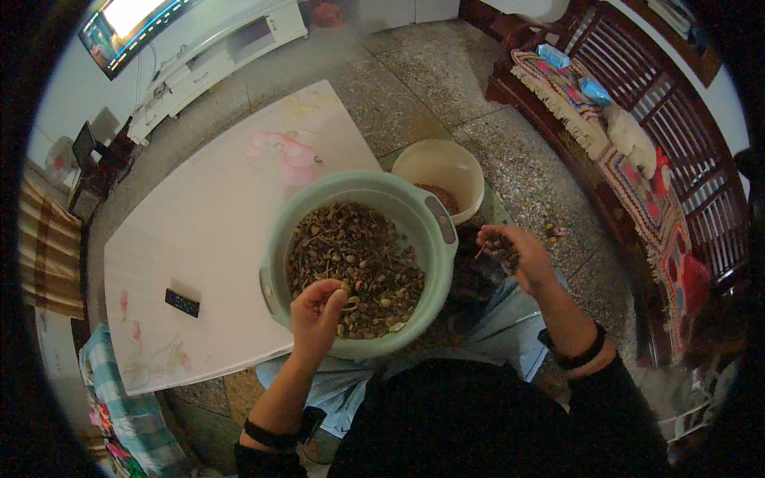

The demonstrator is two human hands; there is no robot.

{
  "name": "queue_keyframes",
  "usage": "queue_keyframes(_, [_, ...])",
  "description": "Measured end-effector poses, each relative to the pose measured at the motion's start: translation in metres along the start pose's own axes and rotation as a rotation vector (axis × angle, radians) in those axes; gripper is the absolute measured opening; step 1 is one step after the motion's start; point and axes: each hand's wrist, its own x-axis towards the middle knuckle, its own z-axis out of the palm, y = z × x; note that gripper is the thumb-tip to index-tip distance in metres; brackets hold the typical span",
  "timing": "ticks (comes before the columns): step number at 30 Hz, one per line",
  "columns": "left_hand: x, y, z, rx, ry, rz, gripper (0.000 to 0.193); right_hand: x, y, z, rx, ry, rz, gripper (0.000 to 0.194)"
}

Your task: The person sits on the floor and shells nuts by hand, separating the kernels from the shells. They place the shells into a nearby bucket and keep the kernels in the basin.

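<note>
A pale green plastic basin [281, 209] in front of me holds a heap of brown dried pods and stems [352, 257]. My left hand [320, 310] is above the near left part of the heap, thumb and fingers pinched on a small pale dried pod [344, 288]. Right of the basin, my right hand [532, 257] is cupped around a handful of dried pods [501, 248], with a stem poking out. Beyond the basin's right rim stands a cream plastic bucket [412, 158] with reddish-brown grainy material [439, 197] low inside.
The basin overlaps the corner of a white flower-patterned table [221, 221], where a black remote control [182, 303] lies. A dark wooden bench [550, 128] with a patterned cover [627, 179] runs along the right. A white TV cabinet [209, 71] is at the far left.
</note>
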Motion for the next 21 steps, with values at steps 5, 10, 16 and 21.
queue_keyframes(5, [-0.005,-0.002,0.006,0.087,-0.022,-0.059,0.014,-0.002,0.008,0.013,-1.240,0.209,-0.621,0.027])
queue_keyframes(10, [-0.010,-0.004,0.010,0.124,-0.065,-0.089,0.018,-0.011,0.008,0.098,-0.669,-0.393,-0.700,0.025])
queue_keyframes(16, [-0.018,-0.008,0.013,-0.127,-0.060,-0.141,0.016,-0.009,0.024,0.147,-0.645,-0.460,-0.660,0.023])
queue_keyframes(21, [-0.014,-0.015,0.009,-0.051,-0.080,-0.202,0.017,-0.006,0.024,0.149,-0.668,-0.436,-0.707,0.021])
